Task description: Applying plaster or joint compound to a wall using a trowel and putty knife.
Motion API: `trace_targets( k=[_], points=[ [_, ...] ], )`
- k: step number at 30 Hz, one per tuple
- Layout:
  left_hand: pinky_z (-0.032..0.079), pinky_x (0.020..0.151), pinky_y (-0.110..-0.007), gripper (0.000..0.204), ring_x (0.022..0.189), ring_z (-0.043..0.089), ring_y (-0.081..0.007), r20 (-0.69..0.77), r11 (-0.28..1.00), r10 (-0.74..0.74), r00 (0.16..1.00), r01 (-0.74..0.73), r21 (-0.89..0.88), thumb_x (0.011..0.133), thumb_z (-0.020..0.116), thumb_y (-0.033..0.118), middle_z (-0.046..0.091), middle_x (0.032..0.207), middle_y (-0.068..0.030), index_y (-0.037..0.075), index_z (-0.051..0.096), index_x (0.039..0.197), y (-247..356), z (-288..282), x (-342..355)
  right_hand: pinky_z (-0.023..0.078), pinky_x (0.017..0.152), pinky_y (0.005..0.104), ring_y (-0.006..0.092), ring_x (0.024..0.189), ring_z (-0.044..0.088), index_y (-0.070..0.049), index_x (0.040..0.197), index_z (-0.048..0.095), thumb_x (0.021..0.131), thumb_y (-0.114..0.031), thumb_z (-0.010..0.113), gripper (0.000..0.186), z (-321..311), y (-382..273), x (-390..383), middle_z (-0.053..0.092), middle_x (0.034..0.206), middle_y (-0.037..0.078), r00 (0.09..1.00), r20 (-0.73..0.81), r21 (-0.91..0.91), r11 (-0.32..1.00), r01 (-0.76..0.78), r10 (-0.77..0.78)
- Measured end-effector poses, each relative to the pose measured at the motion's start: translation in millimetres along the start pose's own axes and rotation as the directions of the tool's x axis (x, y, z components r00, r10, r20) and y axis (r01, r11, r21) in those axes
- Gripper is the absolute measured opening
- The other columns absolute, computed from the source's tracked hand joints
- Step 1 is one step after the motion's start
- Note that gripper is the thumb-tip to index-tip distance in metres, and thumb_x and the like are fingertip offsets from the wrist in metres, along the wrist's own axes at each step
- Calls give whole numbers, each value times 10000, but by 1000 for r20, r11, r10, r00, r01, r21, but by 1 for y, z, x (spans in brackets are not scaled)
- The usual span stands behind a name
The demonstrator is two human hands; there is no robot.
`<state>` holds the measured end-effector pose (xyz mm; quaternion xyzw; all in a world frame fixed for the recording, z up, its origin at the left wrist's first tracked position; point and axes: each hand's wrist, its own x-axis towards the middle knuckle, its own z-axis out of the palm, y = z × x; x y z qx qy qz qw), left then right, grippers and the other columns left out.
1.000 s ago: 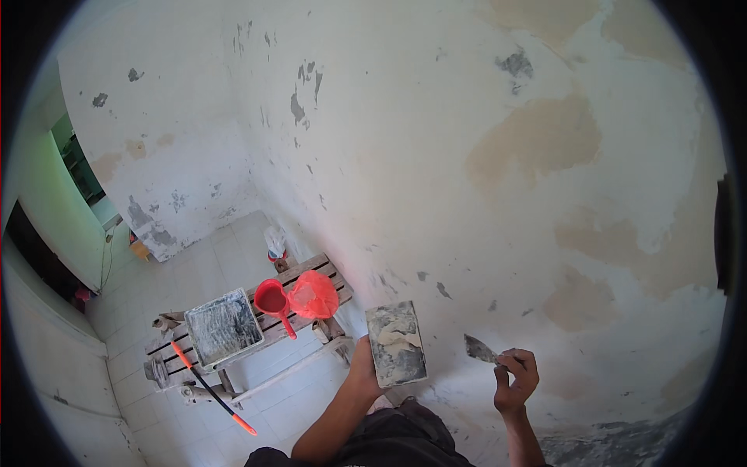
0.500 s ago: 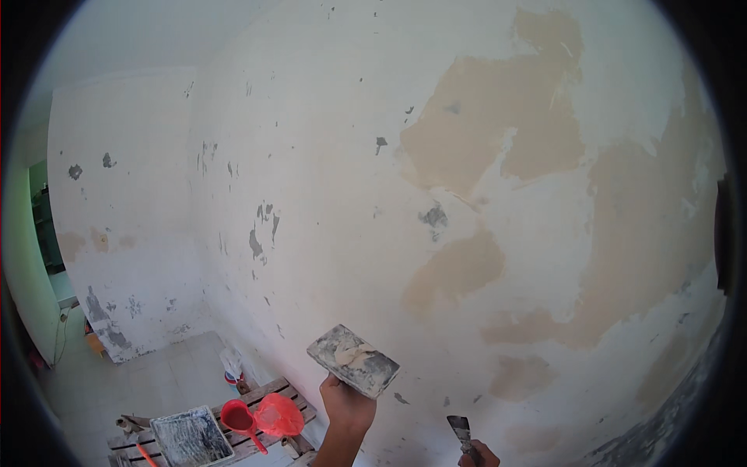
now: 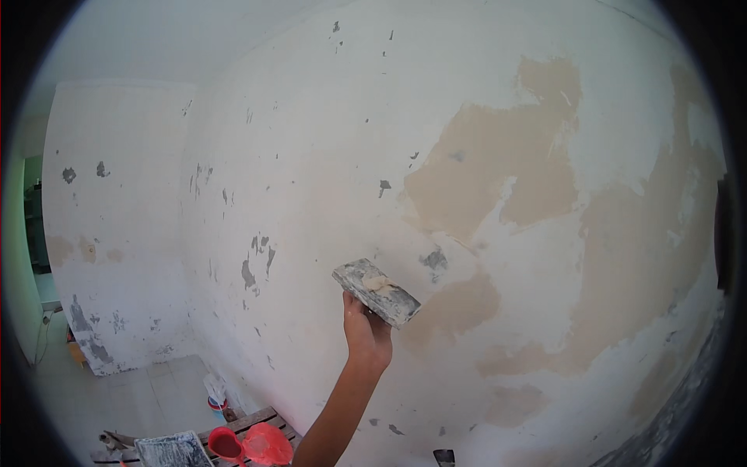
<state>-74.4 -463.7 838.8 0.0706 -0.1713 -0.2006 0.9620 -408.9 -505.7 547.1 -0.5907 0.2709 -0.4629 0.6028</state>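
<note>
My left hand (image 3: pixel 367 336) is closed on a rectangular plasterer's hawk (image 3: pixel 398 304) from below, its grey face smeared with dried filler. On the hawk sits a small lump of beige putty (image 3: pixel 380 284). Behind it rises a white wall (image 3: pixel 319 194) with broad beige putty patches (image 3: pixel 475 163). A bare grey spot (image 3: pixel 434 263) lies just right of the hawk. Only the dark blade of a putty knife (image 3: pixel 444 458) shows at the lower edge; my right hand is out of the picture.
At the lower left, a slatted wooden bench (image 3: pixel 264 419) carries a red dipper (image 3: pixel 226 442), a red plastic bag (image 3: pixel 268 445) and a smeared tray (image 3: pixel 175 451). A small bucket (image 3: pixel 216 403) stands behind it. Grey chips (image 3: pixel 248 272) mark the wall; a doorway (image 3: pixel 35 226) opens far left.
My left hand has risen with the hawk and moved slightly right. The putty knife has dropped almost out of view, and my right hand has left the picture. The view has tilted upward.
</note>
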Motion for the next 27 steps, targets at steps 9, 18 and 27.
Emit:
trace_targets(
  k=[9,18,27],
  points=[
    [443,966,-418,236,1147,538,-186,96,970,116,989,-134,204,999,355,176,529,1248,-52,124,455,1206,17,70,92,423,587,261,99,633,477,54,1159,648,921,-104,659,286,1,24,4,555,754,0,996,56,-23,997,-69,71],
    [494,879,-450,359,1066,573,-214,-19,834,117,993,-88,544,973,328,211,572,1193,-61,110,511,1265,14,105,118,427,604,262,109,642,468,58,1203,630,888,22,579,321,-1,41,41,535,762,5,961,218,109,974,-199,172],
    [459,945,-528,412,1131,557,-242,-62,752,173,983,-91,652,1010,430,401,543,1269,-69,173,464,1352,6,154,137,462,644,268,132,666,528,20,1249,629,924,-104,666,350,-7,71,58,605,820,31,904,354,109,949,-296,241]
  ],
)
